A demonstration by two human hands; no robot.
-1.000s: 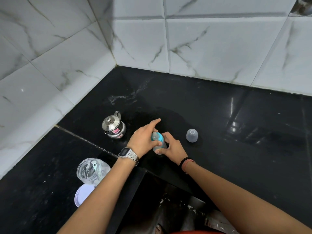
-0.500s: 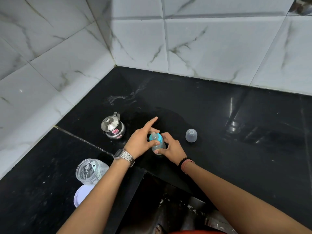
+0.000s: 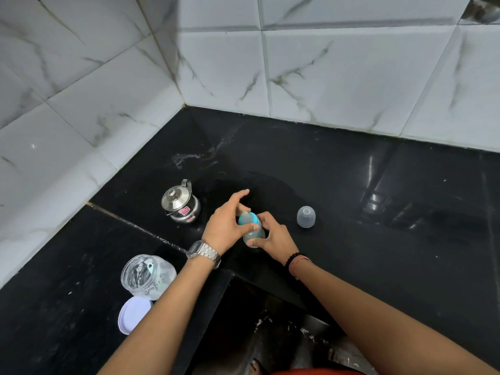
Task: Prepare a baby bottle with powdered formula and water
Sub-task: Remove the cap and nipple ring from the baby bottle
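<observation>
We've got the baby bottle (image 3: 253, 230) upright on the black countertop (image 3: 351, 239), approx. centre, betw. both hands. Our right hand (image 3: 273, 235) grips the clear body low down, fingers curled round it. Our left hand (image 3: 226, 223) pinches the blue collar w/ thumb & fingers, index finger sticking out straight. Clear bottle cap (image 3: 306, 217) sits just right of us; steel kettle (image 3: 180, 204) to the left; open formula jar (image 3: 147, 277) & its white lid (image 3: 134, 315) nearer, by our left forearm.
</observation>
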